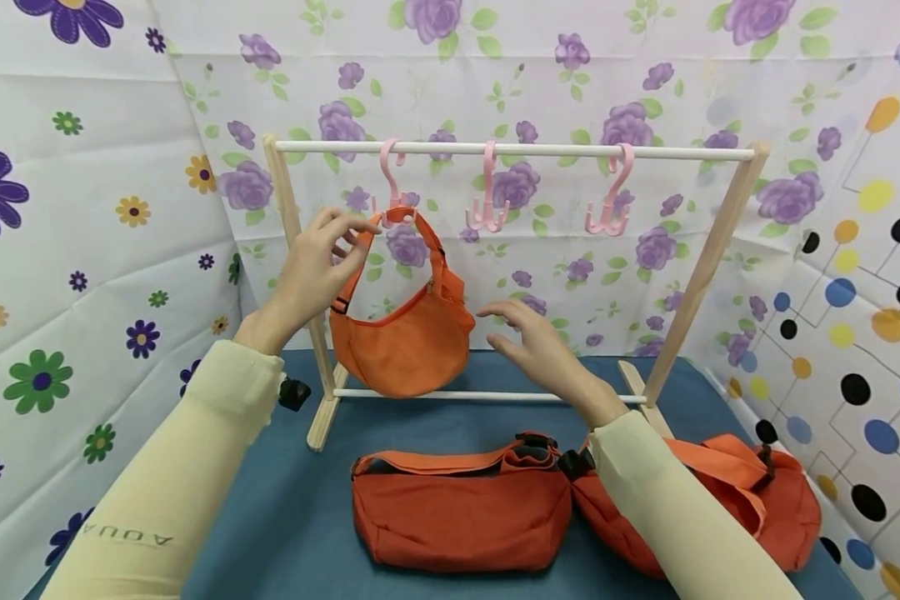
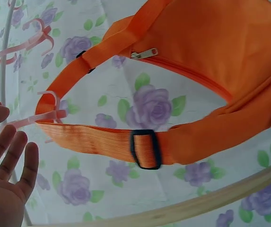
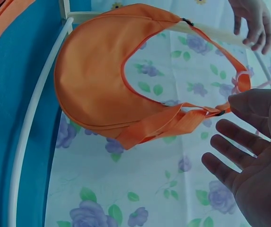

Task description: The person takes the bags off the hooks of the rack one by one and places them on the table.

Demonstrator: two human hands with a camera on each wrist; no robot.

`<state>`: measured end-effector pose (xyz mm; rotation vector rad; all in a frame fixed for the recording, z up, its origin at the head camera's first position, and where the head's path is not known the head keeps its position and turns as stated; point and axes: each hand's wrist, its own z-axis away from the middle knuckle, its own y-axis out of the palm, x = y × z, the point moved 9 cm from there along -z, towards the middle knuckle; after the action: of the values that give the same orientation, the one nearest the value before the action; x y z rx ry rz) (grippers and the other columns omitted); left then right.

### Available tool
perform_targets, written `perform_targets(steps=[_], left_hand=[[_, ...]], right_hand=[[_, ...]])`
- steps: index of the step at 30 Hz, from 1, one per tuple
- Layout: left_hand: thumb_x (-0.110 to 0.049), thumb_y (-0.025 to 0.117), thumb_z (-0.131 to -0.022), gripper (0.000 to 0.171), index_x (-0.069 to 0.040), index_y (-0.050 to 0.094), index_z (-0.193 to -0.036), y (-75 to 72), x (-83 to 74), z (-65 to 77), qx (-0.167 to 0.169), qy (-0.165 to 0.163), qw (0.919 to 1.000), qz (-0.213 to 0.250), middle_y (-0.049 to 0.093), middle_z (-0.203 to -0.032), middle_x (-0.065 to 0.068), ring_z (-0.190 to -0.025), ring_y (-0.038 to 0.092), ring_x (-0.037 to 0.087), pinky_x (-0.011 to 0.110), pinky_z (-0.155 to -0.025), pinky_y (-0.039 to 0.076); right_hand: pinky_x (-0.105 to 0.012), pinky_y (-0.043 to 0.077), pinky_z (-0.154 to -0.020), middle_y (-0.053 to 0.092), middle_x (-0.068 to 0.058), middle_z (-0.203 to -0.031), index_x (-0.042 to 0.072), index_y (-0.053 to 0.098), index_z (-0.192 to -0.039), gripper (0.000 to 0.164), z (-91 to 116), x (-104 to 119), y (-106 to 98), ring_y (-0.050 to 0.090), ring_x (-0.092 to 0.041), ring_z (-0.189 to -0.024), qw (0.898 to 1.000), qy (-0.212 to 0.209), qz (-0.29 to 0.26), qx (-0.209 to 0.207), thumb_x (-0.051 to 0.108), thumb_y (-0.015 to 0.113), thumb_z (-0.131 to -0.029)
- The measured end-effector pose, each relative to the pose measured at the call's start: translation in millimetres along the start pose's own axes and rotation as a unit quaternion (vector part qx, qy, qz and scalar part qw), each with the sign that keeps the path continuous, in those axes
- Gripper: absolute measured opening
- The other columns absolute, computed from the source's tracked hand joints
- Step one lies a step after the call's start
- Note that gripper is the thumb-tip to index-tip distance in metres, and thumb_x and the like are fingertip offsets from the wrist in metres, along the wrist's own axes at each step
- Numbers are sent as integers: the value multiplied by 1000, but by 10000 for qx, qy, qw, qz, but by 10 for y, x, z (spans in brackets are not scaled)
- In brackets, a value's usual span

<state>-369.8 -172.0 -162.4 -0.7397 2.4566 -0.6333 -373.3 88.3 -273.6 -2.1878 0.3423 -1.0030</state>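
Observation:
An orange shoulder bag (image 1: 405,350) hangs by its strap from the left pink hook (image 1: 388,171) on the rack's white top rod. My left hand (image 1: 311,267) is raised beside the strap near the hook, its fingers loosely bent. In the left wrist view, that hand (image 2: 7,182) holds nothing, and the strap loops over the hook's prongs. My right hand (image 1: 536,346) hovers right of the bag, fingers spread and nothing in them. The right wrist view shows the bag (image 3: 102,75) with its zipped opening towards the hook and a loose strap end along one side.
Two more pink hooks, a middle one (image 1: 487,192) and a right one (image 1: 613,196), hang on the rod. On the blue tabletop (image 1: 285,500) lie a red-orange bag (image 1: 461,521) and another (image 1: 787,508), partly behind my right sleeve. Wooden legs (image 1: 708,267) support the rack.

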Motion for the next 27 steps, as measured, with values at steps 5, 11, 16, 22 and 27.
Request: perform_targets(steps=[5, 11, 16, 22, 27], left_hand=[[-5, 62, -104, 20, -4, 71, -121, -34, -64, -167, -132, -72, 9999, -21, 57, -119, 18, -103, 56, 30, 46, -88, 51], [-4, 60, -103, 22, -4, 71, -122, -71, -104, -297, -296, -90, 9994, -130, 58, -120, 19, -106, 55, 31, 45, -88, 47], [-3, 62, -101, 22, -2, 71, -120, -141, -105, -408, -518, -23, 9984, -233, 59, -116, 20, -108, 55, 30, 42, -87, 45], [-2, 61, -100, 22, -3, 71, -120, -177, -149, -516, -555, 75, 9976, -417, 59, -116, 18, -111, 54, 32, 42, -96, 43], [-5, 61, -102, 25, -5, 70, -125, -185, -162, -621, -563, 74, 9961, -673, 60, -122, 17, -115, 51, 33, 43, -104, 38]], right_hand=[[-55, 42, -112, 53, -6, -149, 14, 59, -144, 39, -73, 33, 17, 48, -28, -139, 9999, 56, 73, 60, 13, 64, -105], [-53, 39, -115, 51, -7, -151, 13, 58, -145, 40, -159, 101, 37, 44, -27, -143, 9999, -25, 97, 85, 12, 64, -105], [-52, 36, -117, 49, -8, -151, 11, 57, -145, 40, -234, 146, 42, 42, -26, -144, 9999, -138, 0, 76, 11, 63, -105], [-50, 36, -118, 45, -6, -154, 11, 54, -148, 42, -326, 191, 64, 40, -23, -146, 9999, -91, -74, 118, 15, 61, -107], [-48, 35, -119, 44, -6, -156, 10, 52, -150, 44, -418, 254, 71, 37, -24, -148, 9998, -147, 37, 134, 18, 61, -107]])
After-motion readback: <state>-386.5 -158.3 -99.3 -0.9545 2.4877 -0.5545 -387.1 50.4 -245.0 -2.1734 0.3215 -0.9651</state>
